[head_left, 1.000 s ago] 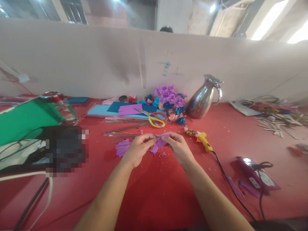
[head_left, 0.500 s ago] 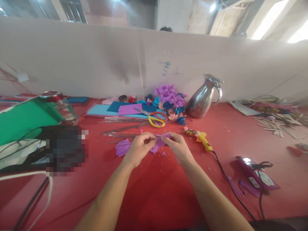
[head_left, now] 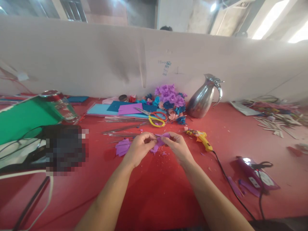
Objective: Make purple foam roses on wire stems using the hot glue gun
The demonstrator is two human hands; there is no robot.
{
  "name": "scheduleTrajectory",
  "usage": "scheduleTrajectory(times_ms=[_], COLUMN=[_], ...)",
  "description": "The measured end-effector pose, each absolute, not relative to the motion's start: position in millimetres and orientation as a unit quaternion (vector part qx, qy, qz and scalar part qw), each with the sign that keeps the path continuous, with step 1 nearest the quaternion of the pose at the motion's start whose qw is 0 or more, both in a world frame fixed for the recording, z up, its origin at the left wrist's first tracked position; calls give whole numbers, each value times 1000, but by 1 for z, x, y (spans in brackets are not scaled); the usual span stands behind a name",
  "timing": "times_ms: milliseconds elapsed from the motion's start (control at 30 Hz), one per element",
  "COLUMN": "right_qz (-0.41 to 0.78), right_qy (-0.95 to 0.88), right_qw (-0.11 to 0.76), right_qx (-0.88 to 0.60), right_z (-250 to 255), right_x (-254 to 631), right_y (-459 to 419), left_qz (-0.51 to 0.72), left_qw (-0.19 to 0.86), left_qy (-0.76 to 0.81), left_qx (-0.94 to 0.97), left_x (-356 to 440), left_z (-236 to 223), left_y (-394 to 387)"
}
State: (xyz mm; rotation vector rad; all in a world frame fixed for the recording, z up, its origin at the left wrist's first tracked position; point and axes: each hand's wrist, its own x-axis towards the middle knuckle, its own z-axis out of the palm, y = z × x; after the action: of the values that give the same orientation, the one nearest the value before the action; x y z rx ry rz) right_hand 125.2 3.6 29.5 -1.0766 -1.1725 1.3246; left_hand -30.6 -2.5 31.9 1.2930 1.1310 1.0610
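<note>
Over the red table (head_left: 154, 192), my left hand (head_left: 138, 148) and my right hand (head_left: 176, 146) meet at the middle, both pinched on a small purple paper piece (head_left: 159, 141) held between them. Fingers of both hands are curled round it, so part of the paper is hidden. More cut purple paper pieces (head_left: 122, 147) lie just left of my left hand. Small purple scraps sit on the table under the hands.
Yellow-handled scissors (head_left: 156, 119) and blue and purple sheets (head_left: 115, 109) lie behind the hands, with a heap of paper flowers (head_left: 169, 100) and a metal jug (head_left: 203, 98). A glue gun (head_left: 201, 138) with a cord lies right. A green sheet (head_left: 21, 119) is left.
Both hands have drawn slightly closer together on the purple paper, and the piece looks more folded up between the fingers. Nothing else has moved.
</note>
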Motion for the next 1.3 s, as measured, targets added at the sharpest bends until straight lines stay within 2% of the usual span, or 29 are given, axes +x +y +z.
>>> scheduleTrajectory(times_ms=[833, 1300], right_qz=[590, 573], right_qy=[-457, -484], right_qw=[492, 488], right_qx=[-449, -446], right_z=[29, 28], right_x=[123, 123], right_y=[4, 3], left_qz=[446, 419], left_qw=[554, 572], left_qy=[504, 530], left_qx=[491, 465], left_x=[-30, -31], left_z=[45, 42], left_y=[-4, -5])
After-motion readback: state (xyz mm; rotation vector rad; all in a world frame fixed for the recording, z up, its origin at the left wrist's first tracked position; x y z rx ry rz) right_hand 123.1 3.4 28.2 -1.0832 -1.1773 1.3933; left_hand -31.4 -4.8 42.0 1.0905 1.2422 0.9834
